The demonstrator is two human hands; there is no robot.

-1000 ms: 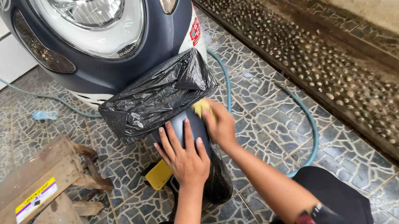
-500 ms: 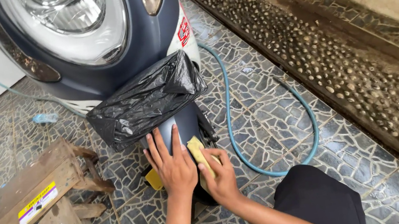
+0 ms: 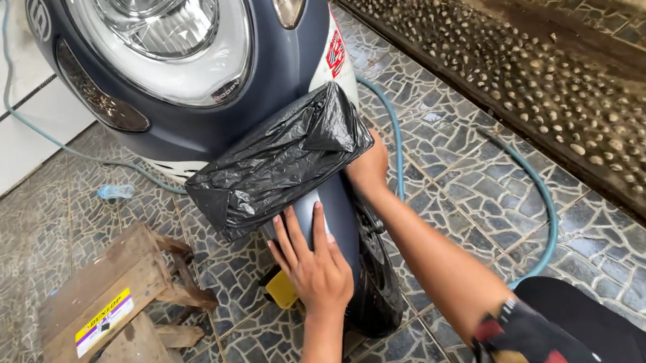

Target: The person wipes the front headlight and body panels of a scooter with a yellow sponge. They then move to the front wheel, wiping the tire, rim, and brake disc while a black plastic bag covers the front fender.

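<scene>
Where hands (image 3: 315,265) press, the fender (image 3: 327,215) looks dark blue.

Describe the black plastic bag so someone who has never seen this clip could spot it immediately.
Start at the dark blue scooter that fills the top of the view, and drop below its round headlight. The black plastic bag is wrapped above the front fender, between the left hand and right hand. It alone is crinkled, glossy and black.

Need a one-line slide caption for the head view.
Left hand flat on scooter's front fender, right hand at its side beneath black plastic bag.
</scene>
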